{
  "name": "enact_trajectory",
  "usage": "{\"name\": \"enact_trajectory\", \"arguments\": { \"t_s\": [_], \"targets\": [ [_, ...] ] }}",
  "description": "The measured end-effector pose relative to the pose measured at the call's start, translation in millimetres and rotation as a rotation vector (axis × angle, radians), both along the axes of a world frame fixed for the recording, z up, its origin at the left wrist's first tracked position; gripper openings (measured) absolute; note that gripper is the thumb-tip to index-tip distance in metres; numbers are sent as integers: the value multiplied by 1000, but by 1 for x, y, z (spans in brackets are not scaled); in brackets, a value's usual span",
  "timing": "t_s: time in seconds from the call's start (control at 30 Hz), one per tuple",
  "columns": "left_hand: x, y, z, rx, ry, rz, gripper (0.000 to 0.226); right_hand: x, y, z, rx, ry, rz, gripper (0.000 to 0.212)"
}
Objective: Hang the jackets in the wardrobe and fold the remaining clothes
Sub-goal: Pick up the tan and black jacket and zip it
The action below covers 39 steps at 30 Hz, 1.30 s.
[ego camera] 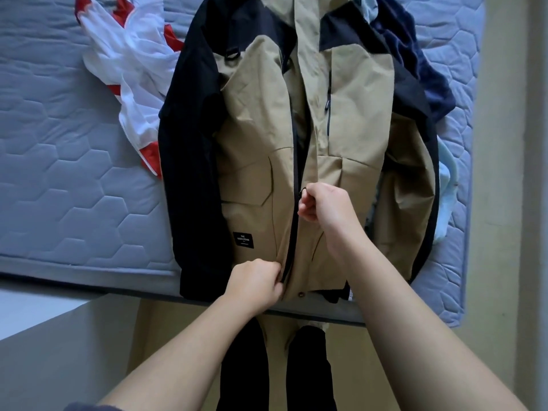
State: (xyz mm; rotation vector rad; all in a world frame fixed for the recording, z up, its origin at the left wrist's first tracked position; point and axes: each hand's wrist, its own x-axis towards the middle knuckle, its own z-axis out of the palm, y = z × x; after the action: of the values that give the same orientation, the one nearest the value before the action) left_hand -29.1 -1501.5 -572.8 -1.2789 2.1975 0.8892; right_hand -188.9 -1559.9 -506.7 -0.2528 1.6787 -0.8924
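A tan jacket with black sleeves [350, 93] lies front up on the mattress [59, 179], its hem at the near edge. My right hand [323, 206] pinches the zipper pull partway up the front. My left hand [256, 281] grips the jacket's fabric beside the zipper near the hem. The zipper line runs dark between the two front panels. A white and red garment [130, 63] lies crumpled to the jacket's left. A dark blue garment [421, 63] and a pale blue one [447, 179] lie partly under the jacket on the right.
The grey quilted mattress extends left and behind the clothes. Its near edge [89, 280] meets a pale floor, where my legs in black trousers [308, 369] stand. A cream wall [510, 143] runs along the right side.
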Motion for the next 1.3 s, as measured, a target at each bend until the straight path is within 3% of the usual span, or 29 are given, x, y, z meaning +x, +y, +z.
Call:
{"name": "enact_trajectory", "arguments": {
  "t_s": [0.17, 0.27, 0.37, 0.5, 0.57, 0.67, 0.77, 0.87, 0.93, 1.1, 1.2, 1.3],
  "targets": [
    [-34, -35, 16, -87, 159, 410, 36, -9, 2, -1, -93, 392, 314, 28],
    [-54, -59, 22, -114, 238, 435, 29, -11, 6, -5, -187, 528, 384, 31],
    [-58, -65, 21, -75, 320, 464, 21, -15, 7, -7, -227, 490, 308, 28],
    [-44, -64, 16, -3, 412, 531, 30, -27, -5, -14, -126, 358, 185, 17],
    [-39, -64, 14, 45, 465, 564, 35, -30, -11, -17, -83, 359, 211, 16],
    [-34, -62, 12, 135, 593, 635, 32, -33, -14, -20, -41, 296, 294, 31],
    [-30, -58, 9, 174, 667, 676, 29, -37, -9, -18, -73, 217, 355, 11],
    [-27, -55, 7, 192, 705, 709, 30, -43, -3, -15, -69, 247, 420, 14],
    [-24, -55, 6, 189, 718, 742, 31, -50, 1, -14, -48, 227, 371, 4],
    [-25, -51, 7, 156, 667, 691, 31, -66, 15, -21, 109, 250, 321, 8],
    [-30, -49, 10, 110, 607, 645, 32, -62, 18, -25, 117, 460, 280, 16],
    [-29, -48, 11, 56, 569, 611, 32, -51, 11, -14, -229, 804, 292, 37]
  ]
}}
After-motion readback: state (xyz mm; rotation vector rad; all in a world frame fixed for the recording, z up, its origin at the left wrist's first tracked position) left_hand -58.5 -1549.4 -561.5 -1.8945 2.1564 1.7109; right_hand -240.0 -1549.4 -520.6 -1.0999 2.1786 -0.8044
